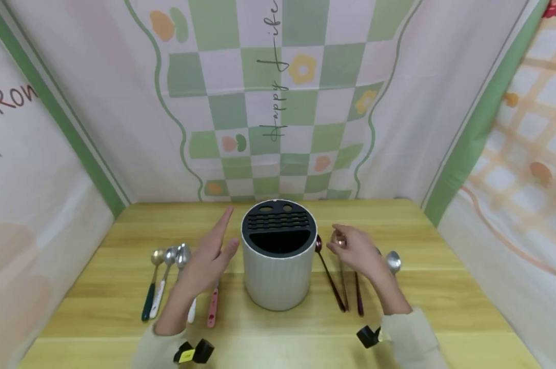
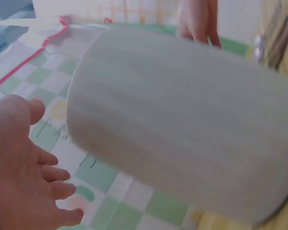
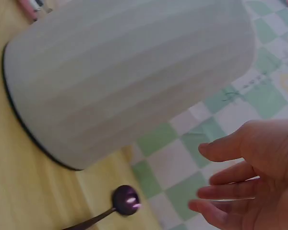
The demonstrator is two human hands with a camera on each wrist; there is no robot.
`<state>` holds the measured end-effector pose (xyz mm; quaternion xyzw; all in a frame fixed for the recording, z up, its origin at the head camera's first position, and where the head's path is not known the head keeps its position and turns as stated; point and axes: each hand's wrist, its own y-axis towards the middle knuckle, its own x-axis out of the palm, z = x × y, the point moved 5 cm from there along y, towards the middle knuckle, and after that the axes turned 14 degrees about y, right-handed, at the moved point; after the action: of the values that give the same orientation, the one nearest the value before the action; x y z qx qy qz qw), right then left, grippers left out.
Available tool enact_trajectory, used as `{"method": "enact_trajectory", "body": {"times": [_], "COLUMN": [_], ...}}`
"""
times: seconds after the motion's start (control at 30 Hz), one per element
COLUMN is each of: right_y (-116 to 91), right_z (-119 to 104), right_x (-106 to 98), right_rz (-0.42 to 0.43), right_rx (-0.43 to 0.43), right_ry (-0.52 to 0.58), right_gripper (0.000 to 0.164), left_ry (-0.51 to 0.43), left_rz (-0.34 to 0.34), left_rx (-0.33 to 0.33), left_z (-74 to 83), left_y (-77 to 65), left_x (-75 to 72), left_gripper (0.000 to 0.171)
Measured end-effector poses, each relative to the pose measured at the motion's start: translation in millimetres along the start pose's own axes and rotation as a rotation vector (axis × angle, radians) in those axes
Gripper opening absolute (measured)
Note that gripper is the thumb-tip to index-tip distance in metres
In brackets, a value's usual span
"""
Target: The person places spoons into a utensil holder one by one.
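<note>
A white ribbed utensil holder (image 1: 278, 284) with a black slotted lid (image 1: 279, 229) stands upright on the wooden table. To its left, my left hand (image 1: 207, 261) is raised with fingers extended and the palm toward the holder, apart from it. The left wrist view shows that hand (image 2: 24, 167) holding nothing. On the other side, my right hand (image 1: 357, 251) hovers above several spoons, its fingers relaxed. In the right wrist view this hand (image 3: 259, 177) holds nothing, and a dark purple spoon (image 3: 126, 200) lies on the table near the holder (image 3: 129, 81).
Left of the holder lie several spoons, including a teal-handled one (image 1: 149, 301), a white-handled one (image 1: 158, 298) and a pink-handled utensil (image 1: 213, 307). A silver spoon (image 1: 393, 261) shows beyond my right forearm. A checkered cloth (image 1: 232, 110) hangs behind the table (image 1: 379, 215).
</note>
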<state>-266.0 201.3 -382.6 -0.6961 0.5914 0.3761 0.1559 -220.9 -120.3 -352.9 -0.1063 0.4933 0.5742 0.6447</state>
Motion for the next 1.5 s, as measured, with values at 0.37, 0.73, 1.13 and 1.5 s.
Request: {"method": "enact_trajectory", "body": {"times": [0.37,0.73,1.13,1.5], "right_y": [23.1,23.0,26.1,22.5], "right_z": [25.7,40.6,47.3,44.8], "right_x": [45.4,68.2,68.7,61.6], "right_rz": [-0.195,-0.239,-0.232,-0.226], "right_rx": [0.137,0.222,0.259,0.184], "right_ry": [-0.044,-0.164,-0.132,-0.032], "right_gripper": [0.021,0.043,0.029,0.047], "left_ry": [-0.067,0.059,0.088,0.101], "left_rz": [0.061,0.022,0.049,0.087], "left_rx": [0.014,-0.072,-0.054,0.006], "left_z": [15.7,23.4,23.0,22.4], "left_y": [22.5,26.8,28.8,30.6], "left_x": [17.5,25.7,26.3,26.7], "left_gripper": [0.063,0.058,0.056,0.052]}}
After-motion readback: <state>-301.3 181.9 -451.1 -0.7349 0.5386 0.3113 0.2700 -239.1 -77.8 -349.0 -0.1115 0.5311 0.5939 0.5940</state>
